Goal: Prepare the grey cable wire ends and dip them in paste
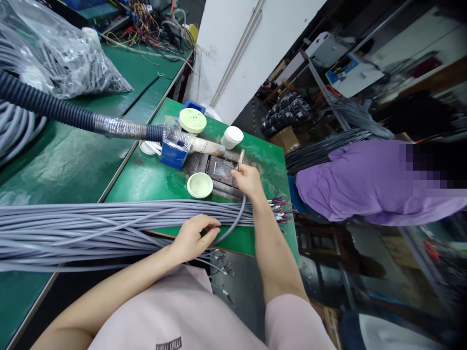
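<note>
I'm laying the long bundle of grey cables (91,233) across the green-topped bench (164,182), with my left hand (191,238) curling loosely over it, pinching nothing. Just beyond, a pale green dish (199,185) is sitting on the bench. My right hand (248,180) is pinching the pale handle of a slim tool (241,158) above a dark metal fixture (219,170), and one grey cable (233,226) is curving up beneath it. At right, many cable ends (280,209) are fanning past the bench edge, showing coloured cores; I cannot tell how many are finished.
</note>
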`<state>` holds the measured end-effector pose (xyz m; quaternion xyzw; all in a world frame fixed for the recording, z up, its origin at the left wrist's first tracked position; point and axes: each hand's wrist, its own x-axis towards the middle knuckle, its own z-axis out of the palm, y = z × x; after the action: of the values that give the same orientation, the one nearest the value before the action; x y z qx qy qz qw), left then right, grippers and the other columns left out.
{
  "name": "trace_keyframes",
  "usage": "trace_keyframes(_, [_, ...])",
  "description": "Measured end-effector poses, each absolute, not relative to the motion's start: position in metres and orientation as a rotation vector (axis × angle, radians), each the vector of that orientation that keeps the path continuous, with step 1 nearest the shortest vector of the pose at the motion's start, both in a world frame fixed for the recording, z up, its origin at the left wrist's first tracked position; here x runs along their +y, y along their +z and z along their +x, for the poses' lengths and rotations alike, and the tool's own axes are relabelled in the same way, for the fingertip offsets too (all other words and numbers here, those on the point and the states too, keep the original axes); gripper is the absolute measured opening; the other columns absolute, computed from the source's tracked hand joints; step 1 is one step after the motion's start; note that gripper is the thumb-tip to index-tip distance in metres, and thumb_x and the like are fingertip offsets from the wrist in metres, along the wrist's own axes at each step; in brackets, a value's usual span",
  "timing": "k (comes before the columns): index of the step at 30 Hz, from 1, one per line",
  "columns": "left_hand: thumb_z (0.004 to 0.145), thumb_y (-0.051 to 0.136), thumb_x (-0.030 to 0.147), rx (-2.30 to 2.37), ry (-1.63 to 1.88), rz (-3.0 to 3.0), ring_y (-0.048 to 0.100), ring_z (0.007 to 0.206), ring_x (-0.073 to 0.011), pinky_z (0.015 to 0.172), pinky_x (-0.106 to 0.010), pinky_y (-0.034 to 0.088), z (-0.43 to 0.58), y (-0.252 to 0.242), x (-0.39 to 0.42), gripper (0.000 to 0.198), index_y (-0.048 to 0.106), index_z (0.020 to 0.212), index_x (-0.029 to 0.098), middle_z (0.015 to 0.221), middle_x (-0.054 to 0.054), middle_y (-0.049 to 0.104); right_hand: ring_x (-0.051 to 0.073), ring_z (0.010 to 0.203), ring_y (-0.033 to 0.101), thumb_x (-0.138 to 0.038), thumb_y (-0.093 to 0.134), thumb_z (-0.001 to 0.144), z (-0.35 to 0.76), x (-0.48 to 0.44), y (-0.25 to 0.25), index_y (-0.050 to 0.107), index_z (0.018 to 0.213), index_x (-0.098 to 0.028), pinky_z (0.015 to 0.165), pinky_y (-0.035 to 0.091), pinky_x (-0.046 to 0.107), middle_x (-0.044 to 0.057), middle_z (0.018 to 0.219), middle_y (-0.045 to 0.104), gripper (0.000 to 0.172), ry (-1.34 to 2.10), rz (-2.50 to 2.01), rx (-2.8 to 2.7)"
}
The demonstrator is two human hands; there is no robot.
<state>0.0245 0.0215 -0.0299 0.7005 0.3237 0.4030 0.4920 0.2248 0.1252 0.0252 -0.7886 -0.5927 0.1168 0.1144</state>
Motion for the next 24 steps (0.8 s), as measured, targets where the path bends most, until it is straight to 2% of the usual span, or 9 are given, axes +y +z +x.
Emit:
trace_keyframes(3, [0.084,0.056,0.024,0.792,0.988,1.645,0.061,0.072,-0.0164,0.071,-0.027,0.047,0.024,-0.028,0.021,0.016,0.068,0.093,0.020,0.080,-0.005,0.069,0.008,0.036,0.042,-0.036,0.053,0.080,0.216,0.086,0.048,0.064,0.089,-0.013,0.039,0.032,0.020,-0.004,0.051,0.056,0.026,0.804,-1.840,-1.466])
trace_keyframes(7, [0.081,0.059,0.024,0.808,0.984,1.554,0.061,0.070,-0.0156,0.070,-0.027,0.047,0.023,-0.025,0.020,0.013,0.069,0.089,0.020,0.078,-0.004,0.069,0.006,0.034,0.040,-0.035,0.063,0.076,0.197,0.034,0.067,0.058,0.116,-0.014,0.036,0.030,0.018,-0.005,0.051,0.059,0.046,1.080,-1.560,-1.290])
trace_keyframes(14, [0.079,0.063,0.027,0.854,1.006,1.434,0.059,0.067,-0.0144,0.067,-0.026,0.047,0.018,-0.025,0.012,0.015,0.069,0.088,0.018,0.075,-0.003,0.068,0.006,0.034,0.040,-0.032,0.062,0.078,0.178,-0.005,0.073,0.046,0.134,-0.021,0.034,0.031,0.018,-0.006,0.051,0.060,0.059,1.199,-1.464,-1.255])
trace_keyframes(24, [0.078,0.064,0.026,0.868,0.992,1.435,0.059,0.068,-0.0134,0.068,-0.025,0.047,0.011,-0.020,-0.004,0.014,0.068,0.087,0.017,0.077,-0.003,0.069,0.006,0.033,0.041,-0.030,0.061,0.079,0.181,-0.027,0.072,0.042,0.138,-0.023,0.033,0.030,0.016,-0.006,0.052,0.061,0.062,1.263,-1.378,-1.217])
